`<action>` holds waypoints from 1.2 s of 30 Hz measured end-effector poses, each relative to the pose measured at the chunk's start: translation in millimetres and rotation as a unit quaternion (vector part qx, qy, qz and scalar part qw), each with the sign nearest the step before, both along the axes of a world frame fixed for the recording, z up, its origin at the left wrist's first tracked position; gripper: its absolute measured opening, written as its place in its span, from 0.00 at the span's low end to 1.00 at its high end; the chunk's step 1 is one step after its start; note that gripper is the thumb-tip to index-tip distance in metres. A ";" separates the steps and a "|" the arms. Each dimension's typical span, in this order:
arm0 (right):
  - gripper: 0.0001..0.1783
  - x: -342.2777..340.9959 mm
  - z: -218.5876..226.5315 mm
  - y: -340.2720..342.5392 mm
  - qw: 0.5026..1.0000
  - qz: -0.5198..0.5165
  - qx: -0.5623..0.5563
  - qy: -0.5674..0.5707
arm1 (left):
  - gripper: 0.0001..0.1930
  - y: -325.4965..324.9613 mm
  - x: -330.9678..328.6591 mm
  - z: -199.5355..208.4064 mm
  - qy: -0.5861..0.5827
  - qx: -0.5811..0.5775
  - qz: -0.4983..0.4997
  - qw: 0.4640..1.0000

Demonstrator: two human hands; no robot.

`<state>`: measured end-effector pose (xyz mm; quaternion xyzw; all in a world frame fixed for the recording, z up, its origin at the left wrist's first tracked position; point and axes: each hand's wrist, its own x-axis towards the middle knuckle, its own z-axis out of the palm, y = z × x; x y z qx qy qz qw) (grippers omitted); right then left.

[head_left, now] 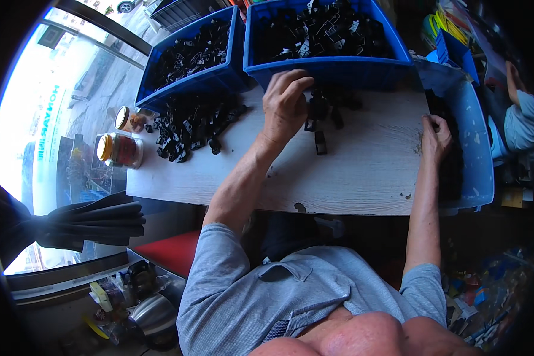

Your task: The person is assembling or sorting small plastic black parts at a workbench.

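My left hand (286, 102) is raised over the table at the front wall of the large blue bin (332, 66), its fingers curled together. Whatever it may hold is hidden. Just right of it lie several small black plastic parts (320, 143), partly in the bin's shadow. My right hand (435, 137) is at the table's right edge, beside a light-blue tub (478, 139) with a dark mass inside. Its thumb and fingers are pinched together, and I cannot make out anything between them. A heap of similar black parts (187, 127) lies on the table's left side.
A second blue bin (190, 83), also full of black parts, stands at the back left. Two lidded jars (124, 149) (130, 120) stand at the left edge by the window. A dark gathered curtain (89, 222) hangs left of the table. Another person (519, 121) is at the far right.
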<state>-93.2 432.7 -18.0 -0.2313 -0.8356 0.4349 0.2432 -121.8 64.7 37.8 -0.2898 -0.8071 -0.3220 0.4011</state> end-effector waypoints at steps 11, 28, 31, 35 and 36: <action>0.18 0.4 1.8 -2.7 1.000 -0.004 0.010 -0.007 | 0.22 -22.7 -28.6 22.5 -0.021 -0.180 0.208 0.961; 0.18 2.8 5.6 -3.5 1.000 -0.019 -0.003 -0.025 | 0.31 21.8 -50.9 56.9 -0.052 -0.117 0.085 0.988; 0.18 3.4 6.8 -7.8 1.000 -0.017 -0.007 -0.009 | 0.36 42.2 -95.4 61.7 -0.118 -0.146 0.066 0.980; 0.18 1.0 1.1 -6.7 1.000 -0.006 -0.007 0.008 | 0.45 64.9 -151.2 56.4 -0.202 -0.252 0.099 0.941; 0.18 1.5 2.6 -6.9 1.000 -0.010 -0.011 0.004 | 0.45 66.4 -156.4 56.1 -0.205 -0.253 0.097 0.941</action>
